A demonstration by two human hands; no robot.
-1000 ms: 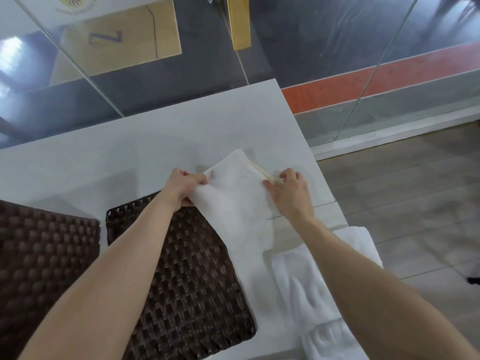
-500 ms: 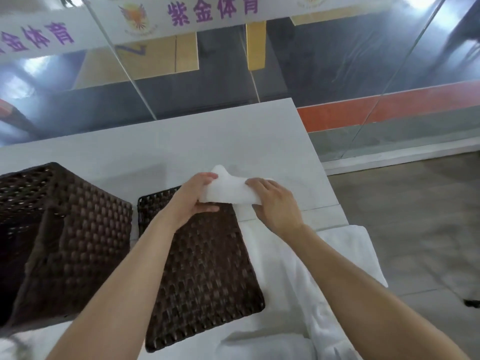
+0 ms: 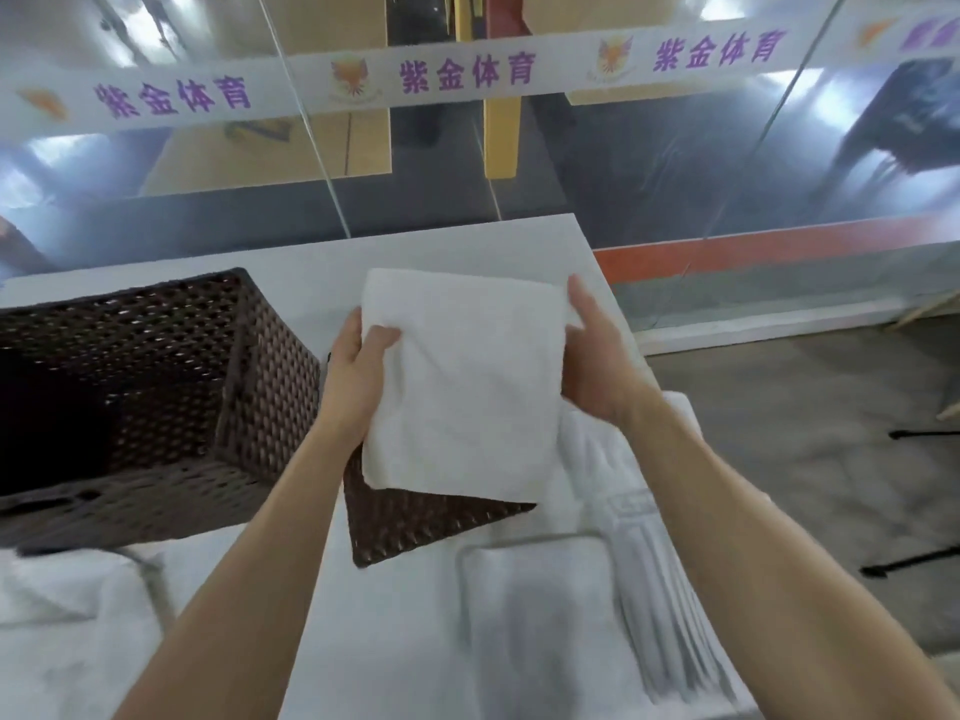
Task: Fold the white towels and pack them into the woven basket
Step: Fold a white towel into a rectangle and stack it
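I hold a folded white towel (image 3: 462, 387) up above the table, flat side toward the camera. My left hand (image 3: 358, 376) grips its left edge, thumb over the front. On the right edge my right hand (image 3: 597, 356) holds it, fingers behind the cloth. A dark brown woven basket (image 3: 270, 376) stands open to the left of the towel; its inside looks dark. Under the towel lies a flat woven lid (image 3: 415, 517). More white towels lie near me: a folded one (image 3: 545, 615), a striped one (image 3: 649, 589) at the right, another (image 3: 67, 605) at the lower left.
The white table (image 3: 322, 267) ends at its right edge close to my right hand, with grey floor beyond. A glass wall with a banner of purple characters (image 3: 467, 75) stands right behind the table. Dark stand legs (image 3: 919, 563) rest on the floor at the right.
Both hands have lifted the towel off the table, folded it into a rectangle and raised it. The view has tilted up and left, so the basket now shows.
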